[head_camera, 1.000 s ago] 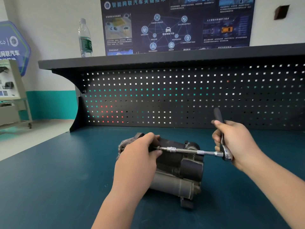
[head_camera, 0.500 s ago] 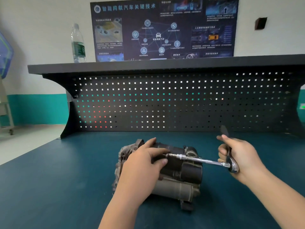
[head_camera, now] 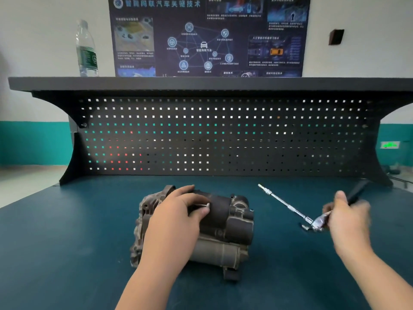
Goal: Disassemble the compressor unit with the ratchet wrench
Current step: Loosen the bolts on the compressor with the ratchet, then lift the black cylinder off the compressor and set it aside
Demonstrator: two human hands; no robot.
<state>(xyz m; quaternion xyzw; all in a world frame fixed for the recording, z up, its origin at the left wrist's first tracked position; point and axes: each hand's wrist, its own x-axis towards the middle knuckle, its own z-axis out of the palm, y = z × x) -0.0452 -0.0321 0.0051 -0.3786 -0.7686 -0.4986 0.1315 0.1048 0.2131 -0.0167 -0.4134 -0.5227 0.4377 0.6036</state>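
The left hand (head_camera: 176, 220) pinched a small silver bolt (head_camera: 204, 205) atop the dark grey metal compressor unit (head_camera: 232, 222), while the blurred right hand (head_camera: 345, 218) gripped the chrome black-handled ratchet wrench (head_camera: 288, 206), now swung clear rightward.

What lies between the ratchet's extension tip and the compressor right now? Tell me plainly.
Nothing visible. The ratchet wrench, held by the right hand, is clear of the compressor, its tip pointing up and back over bare bench top. The left hand rests on the compressor, pinching a small bolt at the top.
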